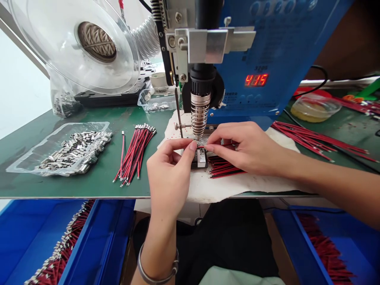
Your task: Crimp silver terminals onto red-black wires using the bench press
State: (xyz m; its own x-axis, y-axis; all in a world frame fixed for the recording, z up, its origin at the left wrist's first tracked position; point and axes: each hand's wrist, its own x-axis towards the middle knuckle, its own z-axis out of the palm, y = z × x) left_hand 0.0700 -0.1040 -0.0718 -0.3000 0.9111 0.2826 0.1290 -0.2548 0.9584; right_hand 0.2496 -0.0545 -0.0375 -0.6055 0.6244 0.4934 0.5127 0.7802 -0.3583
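Observation:
Below the soldering iron (pixel 201 114), both hands meet at a small metal fixture (pixel 202 158). My right hand (pixel 243 146) pinches a short red wire (pixel 202 147), which runs across the fixture towards the left. Thumb and forefinger of my left hand (pixel 173 166) are pressed together at the fixture's left side; what sits between them is hidden. Under my right hand, a bunch of red and black wires (pixel 224 168) lies on a white cloth (pixel 213 188). Left of my left hand, a bundle of red and black wires with metal ends (pixel 138 152) rests on the green table.
A clear plastic tray (pixel 22 164) of small metal parts stands at the left, below a large clear reel (pixel 65 47). The blue soldering machine (pixel 279 51) rises behind. More red wires (pixel 314 138) lie right. Blue bins (pixel 109 237) holding wires stand below the table edge.

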